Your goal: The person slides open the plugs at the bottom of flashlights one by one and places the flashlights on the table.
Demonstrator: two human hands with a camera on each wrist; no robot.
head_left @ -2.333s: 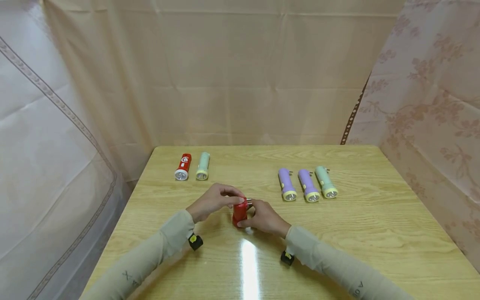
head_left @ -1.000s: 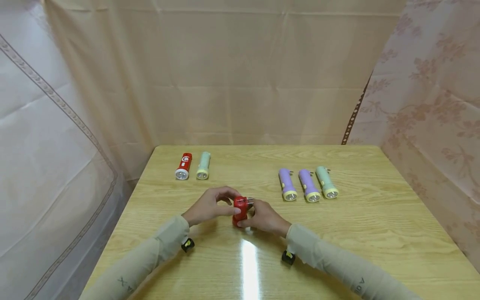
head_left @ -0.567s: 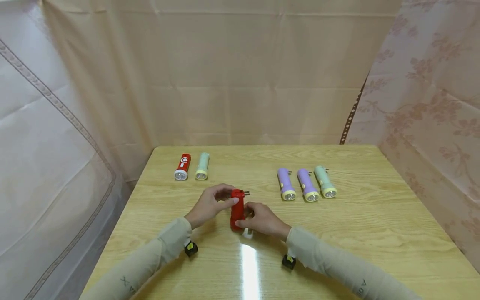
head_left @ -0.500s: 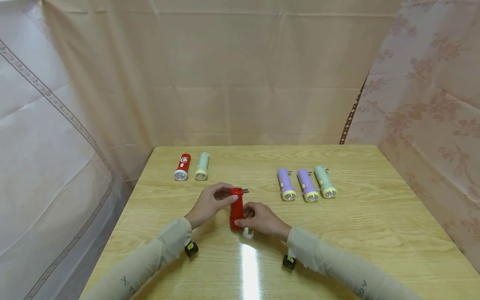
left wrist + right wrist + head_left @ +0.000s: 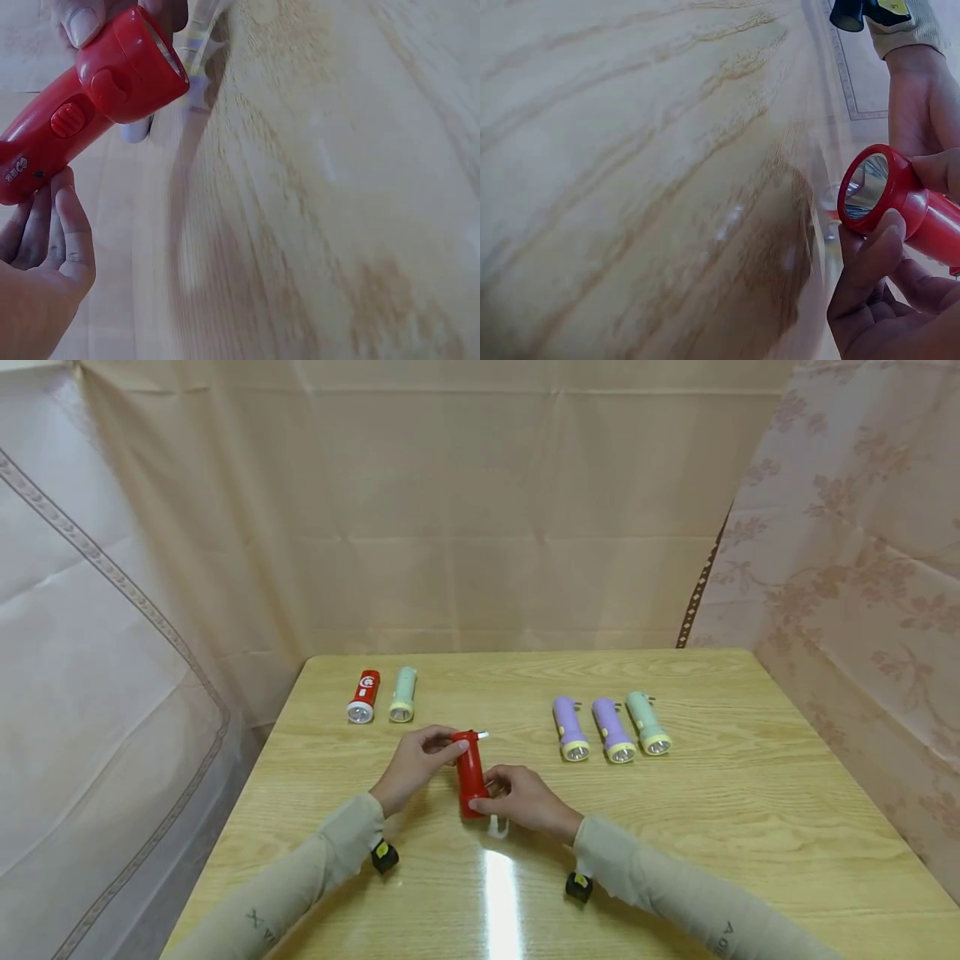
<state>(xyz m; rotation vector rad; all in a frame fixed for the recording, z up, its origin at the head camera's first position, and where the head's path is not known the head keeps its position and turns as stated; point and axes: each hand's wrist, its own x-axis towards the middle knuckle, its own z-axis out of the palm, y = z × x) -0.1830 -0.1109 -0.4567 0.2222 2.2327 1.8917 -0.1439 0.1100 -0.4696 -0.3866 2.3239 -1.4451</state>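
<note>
Both hands hold a red flashlight [image 5: 470, 768] above the middle of the table. My left hand [image 5: 415, 766] pinches its tail end, thumb on the near side, beside the metal plug prongs [image 5: 482, 735] that stick out to the right. Around the wider lamp head, the thumb and fingers of my right hand [image 5: 528, 800] keep a grip. A ribbed red switch [image 5: 68, 120] shows on the body in the left wrist view. In the right wrist view the shiny reflector [image 5: 867, 186] faces the camera's side, with right-hand fingers [image 5: 877, 262] curled under the head.
At the back left lie a red-and-white flashlight [image 5: 363, 696] and a mint green one [image 5: 402, 694]. To the right lie two purple flashlights, a left one [image 5: 572, 729] and a right one [image 5: 613, 731], beside another mint green one [image 5: 648, 723]. Curtains hang behind the wooden table [image 5: 712, 827].
The red flashlight's tail has swung away and to the left, so more of its length shows. My left hand moved with the tail; my right hand stays at the lamp head. The other flashlights have not moved.
</note>
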